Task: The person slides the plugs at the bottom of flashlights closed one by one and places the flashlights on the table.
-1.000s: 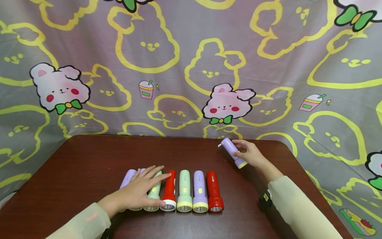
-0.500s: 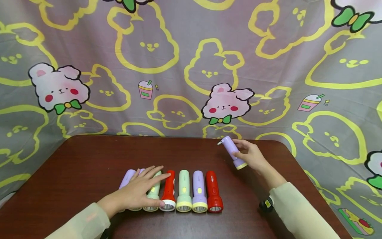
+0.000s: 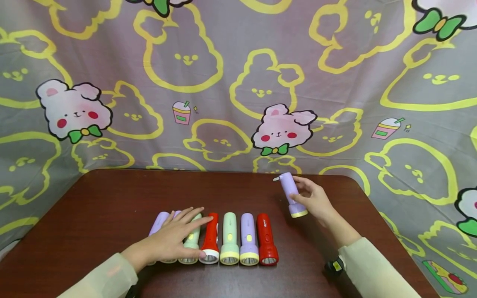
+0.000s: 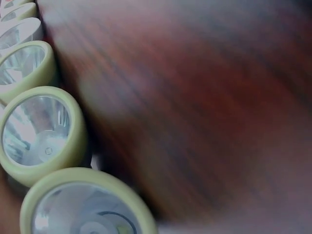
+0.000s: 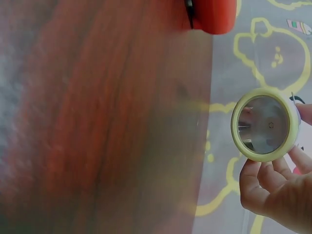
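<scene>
My right hand (image 3: pixel 314 200) grips a purple flashlight (image 3: pixel 290 188) above the right part of the table. Its cream-rimmed lens points down, and a small pale prong sticks out sideways near its upper end. In the right wrist view, the lens (image 5: pixel 265 126) faces the camera, with fingers curled round the body. My left hand (image 3: pixel 173 238) rests with spread fingers over the left part of a row of flashlights, partly hiding two purple ones and a green flashlight (image 3: pixel 192 240). Its thumb tip touches the white rim of a red flashlight (image 3: pixel 211 238).
Rightward in the row lie a green flashlight (image 3: pixel 230 238), a purple flashlight (image 3: pixel 249 238) and a red flashlight (image 3: pixel 267 238), lenses toward me. They lie on a dark brown table (image 3: pixel 112 194). A patterned curtain (image 3: pixel 223 95) hangs behind the table's far edge.
The purple flashlight in my right hand has turned more upright, its lens end shifting slightly lower. My left hand and the row of flashlights have stayed in place.
</scene>
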Motion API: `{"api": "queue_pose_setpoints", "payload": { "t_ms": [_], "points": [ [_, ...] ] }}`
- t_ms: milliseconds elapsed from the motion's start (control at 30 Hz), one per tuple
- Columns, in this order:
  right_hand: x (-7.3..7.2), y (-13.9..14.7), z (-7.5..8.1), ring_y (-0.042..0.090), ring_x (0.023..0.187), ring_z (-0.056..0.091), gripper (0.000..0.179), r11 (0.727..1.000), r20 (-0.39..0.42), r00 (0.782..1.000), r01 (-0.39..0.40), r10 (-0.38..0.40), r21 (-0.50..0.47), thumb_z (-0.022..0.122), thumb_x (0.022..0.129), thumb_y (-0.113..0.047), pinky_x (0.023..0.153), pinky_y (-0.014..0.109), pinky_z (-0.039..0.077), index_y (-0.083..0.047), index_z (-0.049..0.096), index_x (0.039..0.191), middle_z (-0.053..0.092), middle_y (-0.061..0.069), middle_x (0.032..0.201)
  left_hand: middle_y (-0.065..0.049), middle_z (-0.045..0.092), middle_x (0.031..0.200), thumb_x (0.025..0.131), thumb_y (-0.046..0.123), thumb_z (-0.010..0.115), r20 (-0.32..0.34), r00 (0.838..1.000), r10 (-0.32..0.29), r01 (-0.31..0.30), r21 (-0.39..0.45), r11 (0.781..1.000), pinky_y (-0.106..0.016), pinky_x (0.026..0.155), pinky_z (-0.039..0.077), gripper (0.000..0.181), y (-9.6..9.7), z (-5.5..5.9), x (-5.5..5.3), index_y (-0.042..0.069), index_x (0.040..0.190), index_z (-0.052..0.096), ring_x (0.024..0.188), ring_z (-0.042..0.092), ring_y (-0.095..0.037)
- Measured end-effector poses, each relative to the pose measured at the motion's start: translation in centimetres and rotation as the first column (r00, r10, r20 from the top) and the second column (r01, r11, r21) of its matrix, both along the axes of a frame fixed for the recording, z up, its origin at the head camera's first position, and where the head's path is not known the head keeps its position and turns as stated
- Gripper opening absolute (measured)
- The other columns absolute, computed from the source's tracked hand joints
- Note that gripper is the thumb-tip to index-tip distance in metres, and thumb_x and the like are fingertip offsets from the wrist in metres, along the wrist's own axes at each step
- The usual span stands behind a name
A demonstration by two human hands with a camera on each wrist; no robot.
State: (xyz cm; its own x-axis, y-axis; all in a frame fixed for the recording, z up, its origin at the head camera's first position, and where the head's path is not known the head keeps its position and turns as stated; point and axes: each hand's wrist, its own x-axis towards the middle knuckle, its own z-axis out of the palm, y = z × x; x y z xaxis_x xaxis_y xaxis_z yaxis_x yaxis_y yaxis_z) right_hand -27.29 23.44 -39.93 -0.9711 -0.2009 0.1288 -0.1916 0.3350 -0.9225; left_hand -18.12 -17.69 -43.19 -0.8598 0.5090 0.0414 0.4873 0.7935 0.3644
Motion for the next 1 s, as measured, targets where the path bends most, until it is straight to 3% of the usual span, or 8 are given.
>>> {"api": "queue_pose_setpoints", "payload": {
  "t_ms": [667, 1000],
  "points": [
    [3.6, -2.5, 0.2, 0.018, 0.080, 0.063, 0.059, 0.995, -0.009, 0.997, -0.072, 0.072, -0.064, 0.069, 0.087, 0.002, 0.073, 0.034, 0.054, -0.001, 0.046, 0.141, 0.059, 0.028, 0.113, -0.009, 0.031, 0.162, 0.078, 0.079, 0.060, -0.006, 1.000, -0.015, 0.015, 0.009, 1.000, -0.079, 0.108, 0.016, 0.090, -0.1, 0.4, 0.0, 0.032, 0.152, 0.039, 0.149, 0.023, -0.043],
    [5.4, -4.1, 0.0, 0.024, 0.085, 0.063, 0.061, 0.990, 0.010, 0.993, -0.119, 0.120, -0.074, 0.070, 0.087, 0.001, 0.078, 0.035, 0.056, -0.004, 0.045, 0.142, 0.058, 0.028, 0.118, -0.004, 0.033, 0.162, 0.080, 0.076, 0.060, -0.025, 1.000, 0.009, -0.007, 0.061, 0.998, -0.078, 0.109, 0.018, 0.086, -0.1, 0.7, 0.1, 0.034, 0.152, 0.038, 0.151, 0.019, -0.040]
  ]
}}
